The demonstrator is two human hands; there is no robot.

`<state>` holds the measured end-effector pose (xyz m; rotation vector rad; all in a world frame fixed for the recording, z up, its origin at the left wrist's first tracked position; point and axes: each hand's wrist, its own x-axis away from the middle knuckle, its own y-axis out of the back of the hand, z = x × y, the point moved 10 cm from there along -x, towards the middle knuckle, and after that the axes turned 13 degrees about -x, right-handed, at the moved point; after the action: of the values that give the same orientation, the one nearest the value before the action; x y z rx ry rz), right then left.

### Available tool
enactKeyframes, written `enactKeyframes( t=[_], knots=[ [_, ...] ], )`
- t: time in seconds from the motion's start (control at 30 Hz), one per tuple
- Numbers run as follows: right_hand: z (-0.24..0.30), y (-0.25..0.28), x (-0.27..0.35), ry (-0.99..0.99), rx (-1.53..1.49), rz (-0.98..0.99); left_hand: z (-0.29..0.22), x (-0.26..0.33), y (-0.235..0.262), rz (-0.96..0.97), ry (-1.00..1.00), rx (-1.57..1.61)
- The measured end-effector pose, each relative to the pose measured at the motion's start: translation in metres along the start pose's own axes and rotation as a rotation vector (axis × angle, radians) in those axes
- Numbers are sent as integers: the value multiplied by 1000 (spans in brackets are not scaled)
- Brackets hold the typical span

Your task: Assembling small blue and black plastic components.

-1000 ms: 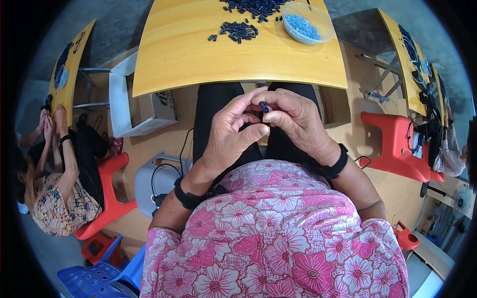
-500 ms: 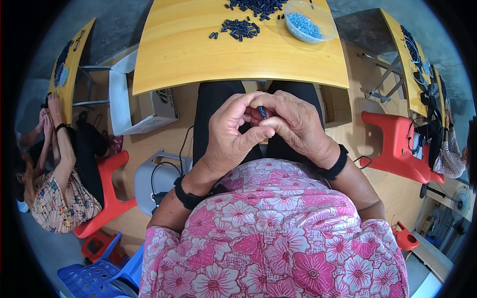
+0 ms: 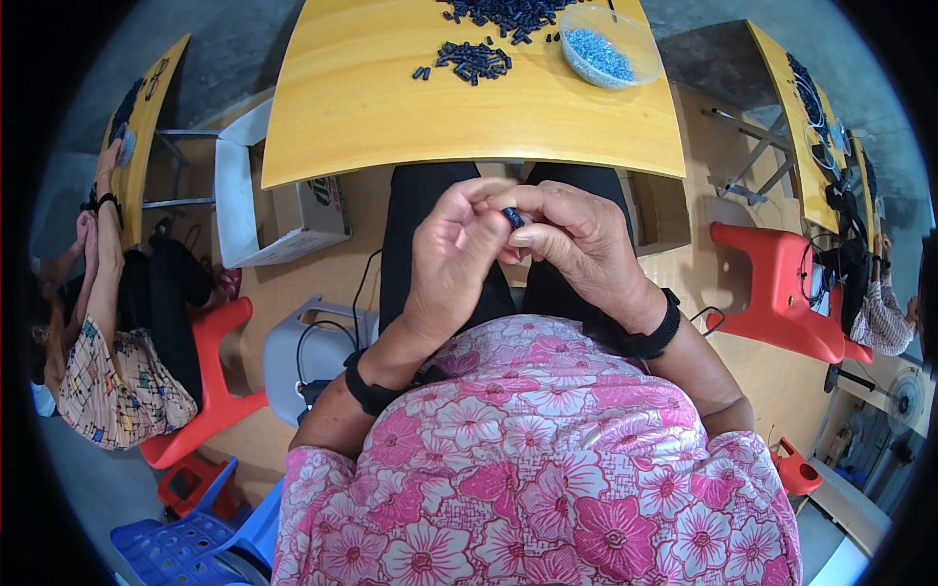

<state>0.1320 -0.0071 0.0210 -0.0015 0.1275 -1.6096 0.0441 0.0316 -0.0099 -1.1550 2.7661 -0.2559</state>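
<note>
In front of the near edge of the yellow surface (image 3: 469,132), above the seated worker's lap, one small dark blue piece (image 3: 514,218) is held at a tilt between the hands. The right hand (image 3: 581,234) is closed on it, index finger above and thumb below, a fingertip grip that appears suited to so slight an object and leaves part of it exposed. The left hand (image 3: 449,249) is curled, its thumb tip against or just beside the piece; whether it grips cannot be told, as its other fingers are largely hidden. The hold away from the surface presumably gives both thumbs room and keeps the piece in plain sight.

On the surface, a small pile of dark pieces (image 3: 474,61) lies apart from a larger heap (image 3: 513,12) farther back, probably to keep a handful within easier reach; any difference between the two cannot be made out. To the right, a clear round bowl (image 3: 645,61) contains light blue bits (image 3: 598,54); its walls would stop such fine items scattering. A pale open box (image 3: 236,200) stands on the floor at left, away from the worker's knees.
</note>
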Motion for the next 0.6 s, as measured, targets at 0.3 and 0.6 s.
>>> enactKeyframes(
  t=[0.3,0.6],
  knots=[
    [12,-1,2,239,452,-43,40,5,6,4,303,170],
    [2,0,-5,137,333,24,50,6,5,33,390,239]
  ],
)
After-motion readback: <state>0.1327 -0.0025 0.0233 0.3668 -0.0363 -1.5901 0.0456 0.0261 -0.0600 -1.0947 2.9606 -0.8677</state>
